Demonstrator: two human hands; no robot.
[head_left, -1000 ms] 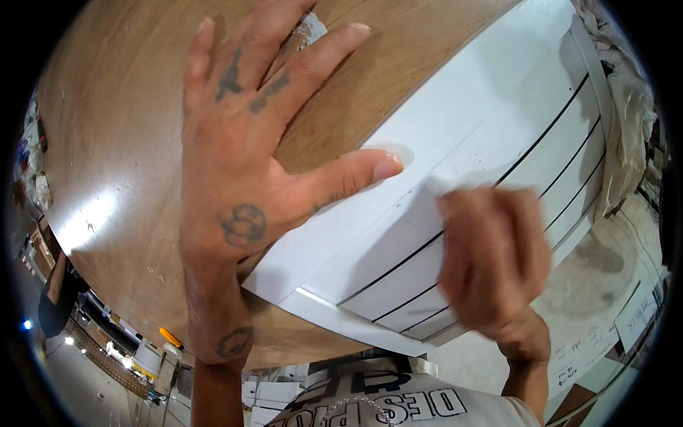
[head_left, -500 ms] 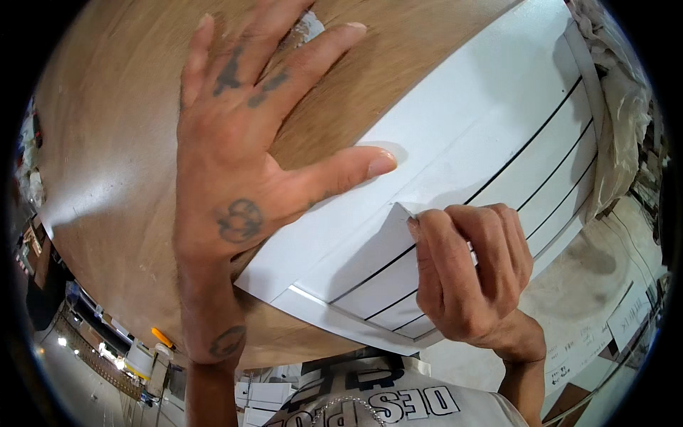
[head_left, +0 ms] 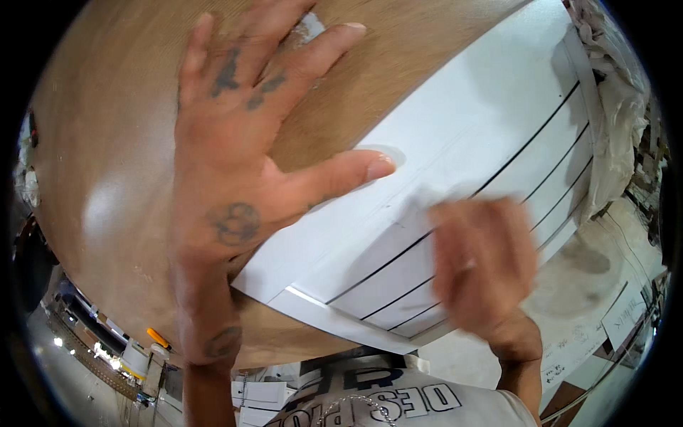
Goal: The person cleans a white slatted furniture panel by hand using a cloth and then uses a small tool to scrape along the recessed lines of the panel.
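Observation:
A white panel with dark parallel grooves lies slantwise on the brown wooden tabletop. My left hand is spread open, palm down. Its thumb rests on the panel's flat border, while its other fingers reach over the brown wood. Over the grooved part, my right hand is curled into a fist and smeared by motion. A pale, thin-edged piece seems to stick out at its fingertips, too blurred to name. Small dark marks show on the panel just left of that hand.
Crumpled translucent plastic sheeting hangs by the panel's far right end. An orange-handled tool is at the lower left, beyond the table edge. On the pale floor at right lies a white sheet with writing.
My right hand has shifted slightly right and is now blurred. The thin pale piece at its fingertips showed more sharply before. My left hand stays in place.

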